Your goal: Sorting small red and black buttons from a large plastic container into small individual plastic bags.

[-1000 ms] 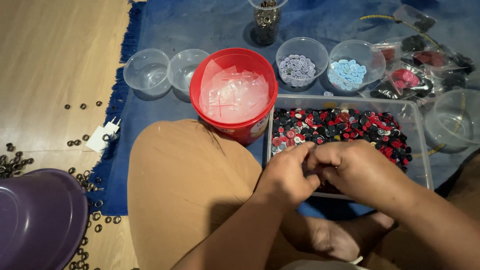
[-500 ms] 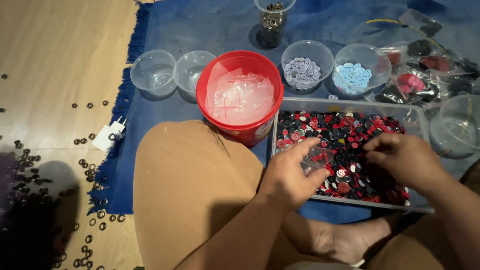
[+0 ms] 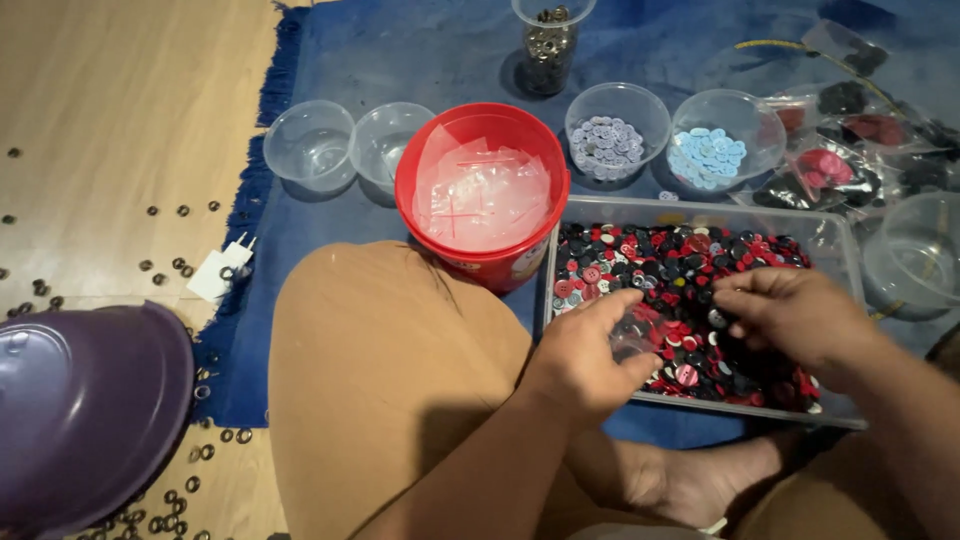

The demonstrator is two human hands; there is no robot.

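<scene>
at lower right, the left hand point(image 3: 585, 355) pinches a small clear bag point(image 3: 632, 338) over the tray point(image 3: 838, 262) of buttons point(image 3: 680, 262); right hand point(image 3: 795, 315) fingers pressed together, pinching a button.

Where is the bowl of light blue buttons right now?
In the head view, the bowl of light blue buttons sits upper right on the blue mat, beside the bowl of lilac buttons, just beyond the clear tray.

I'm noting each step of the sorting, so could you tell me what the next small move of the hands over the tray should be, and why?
Probably the right hand should pinch one button out of the tray. Its fingertips point down just above the mixed red, black and white buttons, and the left hand, beside it, seems to hold a small clear bag. Whether either hand already has a button I cannot tell.
</scene>
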